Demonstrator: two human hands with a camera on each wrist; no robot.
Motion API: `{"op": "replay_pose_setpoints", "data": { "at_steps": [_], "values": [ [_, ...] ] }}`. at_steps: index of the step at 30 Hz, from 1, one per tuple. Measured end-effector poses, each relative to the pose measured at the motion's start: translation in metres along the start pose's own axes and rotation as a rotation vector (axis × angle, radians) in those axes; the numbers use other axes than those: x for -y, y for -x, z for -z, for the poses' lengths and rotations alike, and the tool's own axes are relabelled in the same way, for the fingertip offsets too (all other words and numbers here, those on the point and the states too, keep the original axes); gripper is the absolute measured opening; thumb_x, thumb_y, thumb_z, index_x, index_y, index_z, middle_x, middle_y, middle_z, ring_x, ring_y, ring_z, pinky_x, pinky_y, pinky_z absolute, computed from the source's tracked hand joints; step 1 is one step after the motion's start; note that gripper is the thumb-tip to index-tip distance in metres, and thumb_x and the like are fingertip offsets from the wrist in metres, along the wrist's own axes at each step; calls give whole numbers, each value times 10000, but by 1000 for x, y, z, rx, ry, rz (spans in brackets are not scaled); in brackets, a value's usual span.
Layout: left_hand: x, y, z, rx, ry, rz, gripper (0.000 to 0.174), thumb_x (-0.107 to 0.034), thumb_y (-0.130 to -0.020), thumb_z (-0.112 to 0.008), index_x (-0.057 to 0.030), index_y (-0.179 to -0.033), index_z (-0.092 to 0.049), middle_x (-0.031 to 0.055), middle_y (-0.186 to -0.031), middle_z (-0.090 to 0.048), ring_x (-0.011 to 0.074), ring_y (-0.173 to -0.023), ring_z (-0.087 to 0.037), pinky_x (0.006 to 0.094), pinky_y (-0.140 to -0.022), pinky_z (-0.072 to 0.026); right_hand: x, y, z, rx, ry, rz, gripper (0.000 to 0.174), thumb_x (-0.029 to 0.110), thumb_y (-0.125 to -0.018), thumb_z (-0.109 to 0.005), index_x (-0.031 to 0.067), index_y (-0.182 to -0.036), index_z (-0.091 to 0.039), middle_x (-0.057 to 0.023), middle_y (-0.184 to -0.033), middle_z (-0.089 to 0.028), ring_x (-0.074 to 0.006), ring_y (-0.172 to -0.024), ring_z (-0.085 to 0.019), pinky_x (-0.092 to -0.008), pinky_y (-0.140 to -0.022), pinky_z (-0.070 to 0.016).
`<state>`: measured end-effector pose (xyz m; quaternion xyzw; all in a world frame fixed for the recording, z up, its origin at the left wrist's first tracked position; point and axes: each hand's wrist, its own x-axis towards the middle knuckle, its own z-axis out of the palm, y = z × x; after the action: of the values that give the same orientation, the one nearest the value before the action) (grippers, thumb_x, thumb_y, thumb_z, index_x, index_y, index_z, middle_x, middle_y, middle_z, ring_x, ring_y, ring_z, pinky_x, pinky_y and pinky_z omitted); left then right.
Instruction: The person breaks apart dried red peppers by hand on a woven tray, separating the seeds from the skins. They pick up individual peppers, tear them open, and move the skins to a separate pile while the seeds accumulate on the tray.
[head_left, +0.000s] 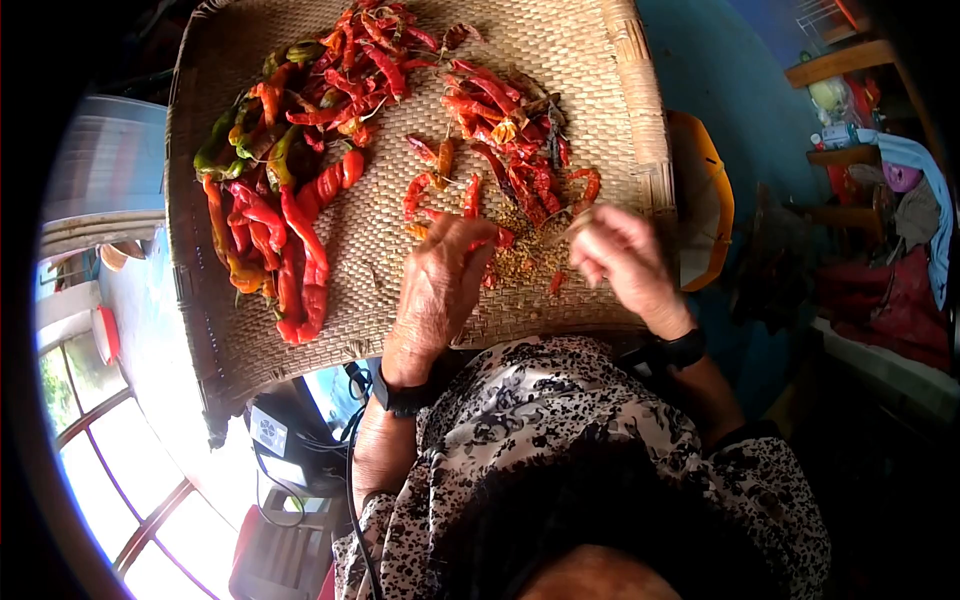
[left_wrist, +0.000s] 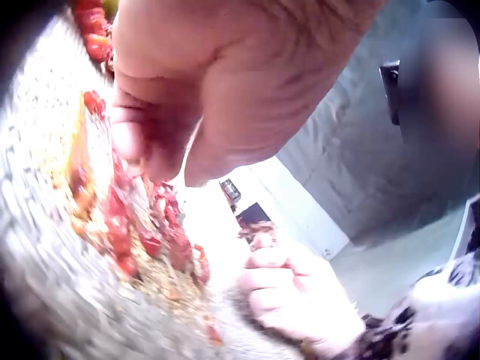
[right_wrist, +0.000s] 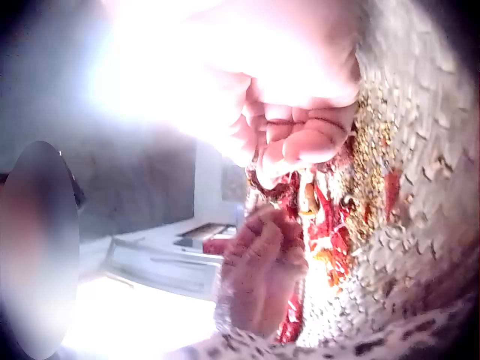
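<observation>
Chili [head_left: 503,238] sits pinched under the curled fingers of the left hand [head_left: 440,285], over the seed pile [head_left: 520,258] near the woven tray's [head_left: 640,110] front edge. Just beside it, the right hand [head_left: 625,258] pinches a pale sliver [head_left: 568,229]. Dried chilies [head_left: 510,130] heap mid-tray, and fresh chilies [head_left: 290,200] fill the tray's left.

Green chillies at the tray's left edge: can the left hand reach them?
Probably yes: left hand is over the open tray, only loose red chillies lying between it and the green chillies.
</observation>
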<state>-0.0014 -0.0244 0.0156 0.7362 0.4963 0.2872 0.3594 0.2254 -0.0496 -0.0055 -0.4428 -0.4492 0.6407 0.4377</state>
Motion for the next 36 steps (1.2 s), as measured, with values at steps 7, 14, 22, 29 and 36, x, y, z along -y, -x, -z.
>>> {"op": "replay_pose_setpoints", "data": {
  "at_steps": [7,14,22,29,36],
  "values": [
    [25,-6,-1,-40,-559,-145,189,-17,-801,-564,-82,-976,-598,94,-906,-511,267,-829,-586,376,-643,-509,11,6,53,-133,-994,299,331,354,-949,-515,48,-1051,-590,-16,-745,-544,-105,-656,-483,-241,-512,-388],
    [32,-6,-3,-60,-567,-130,139,-40,-808,-543,-72,-939,-575,94,-910,-506,273,-842,-577,372,-637,-508,-8,-8,-3,-90,249,292,121,161,-922,-564,68,-977,-619,-2,-700,-545,-71,-547,-482,-204,-430,-395],
    [25,-5,0,15,-580,-139,180,-21,-773,-545,-63,-948,-533,89,-828,-546,285,-825,-593,383,-621,-511,-14,-37,-50,-7,1001,527,263,55,-795,-668,3,-1033,-570,-122,-852,-540,-250,-673,-598,-337,-604,-524],
    [24,-3,-6,-27,-542,-142,220,-8,-771,-558,-61,-983,-531,102,-854,-544,295,-800,-596,383,-629,-513,-18,-44,-50,-34,1221,475,187,23,-785,-606,9,-967,-563,-110,-787,-543,-273,-703,-609,-358,-594,-509],
    [17,-3,-2,-189,-300,-109,158,-34,-808,-609,-58,-957,-564,125,-911,-556,318,-799,-600,397,-636,-498,-25,-44,-35,-133,944,504,170,1,-763,-658,46,-734,-496,-67,-604,-532,-174,-488,-536,-327,-391,-430]
  ]
}}
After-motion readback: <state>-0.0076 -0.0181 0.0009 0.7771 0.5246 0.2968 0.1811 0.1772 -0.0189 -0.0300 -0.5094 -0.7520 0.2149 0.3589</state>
